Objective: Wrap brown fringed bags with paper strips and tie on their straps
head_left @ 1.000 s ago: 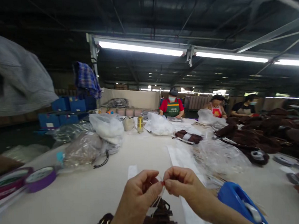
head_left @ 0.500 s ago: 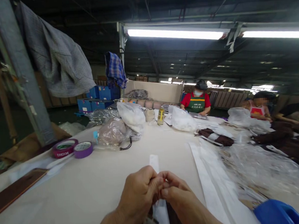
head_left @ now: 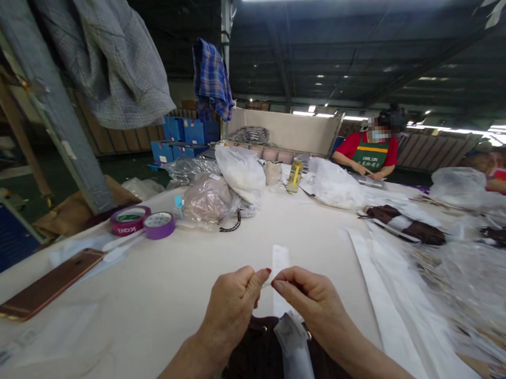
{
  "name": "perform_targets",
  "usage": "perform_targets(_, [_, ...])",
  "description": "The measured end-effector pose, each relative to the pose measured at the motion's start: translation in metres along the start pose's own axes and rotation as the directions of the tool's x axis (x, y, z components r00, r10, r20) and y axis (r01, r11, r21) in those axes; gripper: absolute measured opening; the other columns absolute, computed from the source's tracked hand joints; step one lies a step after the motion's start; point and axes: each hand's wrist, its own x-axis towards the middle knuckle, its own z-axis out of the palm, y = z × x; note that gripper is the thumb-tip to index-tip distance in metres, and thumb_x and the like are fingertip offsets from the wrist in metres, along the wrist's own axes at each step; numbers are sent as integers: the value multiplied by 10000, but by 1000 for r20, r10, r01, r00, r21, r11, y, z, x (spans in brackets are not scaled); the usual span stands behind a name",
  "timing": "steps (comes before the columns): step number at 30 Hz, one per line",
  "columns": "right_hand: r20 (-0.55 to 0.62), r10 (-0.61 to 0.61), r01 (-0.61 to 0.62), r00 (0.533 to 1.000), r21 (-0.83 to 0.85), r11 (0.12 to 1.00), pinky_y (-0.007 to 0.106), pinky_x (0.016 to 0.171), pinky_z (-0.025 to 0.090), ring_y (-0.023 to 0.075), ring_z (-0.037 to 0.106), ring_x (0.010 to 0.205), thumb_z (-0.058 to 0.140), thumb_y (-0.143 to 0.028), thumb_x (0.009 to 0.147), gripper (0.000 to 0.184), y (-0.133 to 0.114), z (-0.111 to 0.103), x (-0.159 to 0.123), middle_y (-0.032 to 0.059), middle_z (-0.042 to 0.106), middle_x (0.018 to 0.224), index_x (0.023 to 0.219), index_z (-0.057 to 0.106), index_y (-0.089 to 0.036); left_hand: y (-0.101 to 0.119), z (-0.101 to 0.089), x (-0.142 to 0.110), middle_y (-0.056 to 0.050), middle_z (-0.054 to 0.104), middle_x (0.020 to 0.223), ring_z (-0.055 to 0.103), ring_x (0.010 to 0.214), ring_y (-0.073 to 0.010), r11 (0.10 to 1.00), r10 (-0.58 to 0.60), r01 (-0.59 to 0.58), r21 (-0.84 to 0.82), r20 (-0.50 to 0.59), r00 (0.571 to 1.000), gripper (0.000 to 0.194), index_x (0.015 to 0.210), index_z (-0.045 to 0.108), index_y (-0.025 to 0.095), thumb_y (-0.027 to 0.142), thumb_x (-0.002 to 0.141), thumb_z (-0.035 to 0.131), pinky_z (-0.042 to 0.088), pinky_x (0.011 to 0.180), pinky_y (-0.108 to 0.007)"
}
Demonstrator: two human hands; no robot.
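My left hand (head_left: 237,307) is curled closed with its thumb on top, over the near part of the table. Close by on its right, my right hand (head_left: 313,300) pinches thumb against forefinger. A thin pale strand seems to run between the fingertips, too fine to name. Just below the hands lies a dark brown garment (head_left: 255,358), crossed by a pale band (head_left: 295,353) with a crumpled, shiny upper end. Beyond the fingers a white strip (head_left: 280,258) lies flat on the table.
Left on the table (head_left: 190,285) are a phone (head_left: 48,285), a magenta tape roll (head_left: 129,224) and a purple one (head_left: 160,228). Bagged goods (head_left: 208,198) stand farther back. White sheets (head_left: 383,296) and clear plastic (head_left: 482,290) lie right. A person in a green apron (head_left: 373,153) works opposite.
The view has dipped and turned left. My hands, bunched together before, now have a small gap between their fingertips. More of the brown garment and its pale band shows below them.
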Motion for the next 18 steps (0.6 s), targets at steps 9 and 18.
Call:
perform_targets(9, [358,-96,261,929,-448,855,230,621,363,124,528,676,468,-195,858,166,34,10,26,15,571,738,766,605,-183,-86,12,-35,-20,598,844,557,807,-164,956,-293,284,72,211,933,332,1051,421,173,204,721,445,377,736,-254])
perform_targets(18, [581,-47,416,812,-521,745,200,586,355,114,533,679,472,-89,844,177,45,38,42,25,563,766,770,615,-162,-96,11,-29,2,598,840,538,803,-156,976,-207,186,110,225,952,177,843,556,199,170,753,406,344,707,-250])
